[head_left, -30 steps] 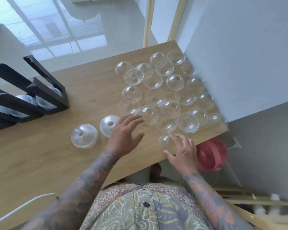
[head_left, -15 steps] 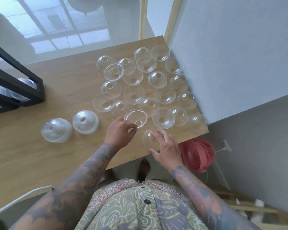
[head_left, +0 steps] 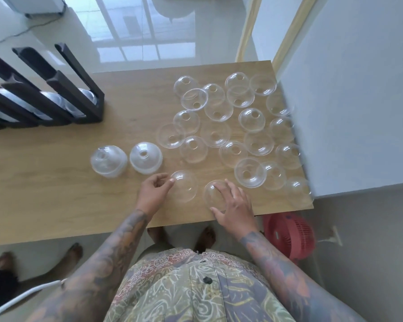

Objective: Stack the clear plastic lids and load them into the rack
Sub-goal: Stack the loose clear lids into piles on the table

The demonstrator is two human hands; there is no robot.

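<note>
Two hands worked at the near edge of the wooden table (head_left: 56, 194). The left hand (head_left: 154, 192) reached forward from a tattooed forearm, fingers curled, pinching the left rim of a clear dome lid (head_left: 184, 186) between thumb and fingertips; the lid lay mouth-up on the wood. The right hand (head_left: 235, 205) lay palm-down over a second lid (head_left: 211, 190) just beside the first, fingers spread and bent over its top, thumb hooked round the near rim, grasping it.

Beyond them, many loose lids (head_left: 230, 126) were scattered over the right half of the table, some dome-up, some mouth-up, several touching or overlapping. To the left of the hands stood two finished stacks (head_left: 127, 160), side by side and close together. A black rack (head_left: 56, 89) stood at the far left of the table, with clear lids visible between its slats.

A red fan (head_left: 291, 235) sat on the floor below the table's right corner.
</note>
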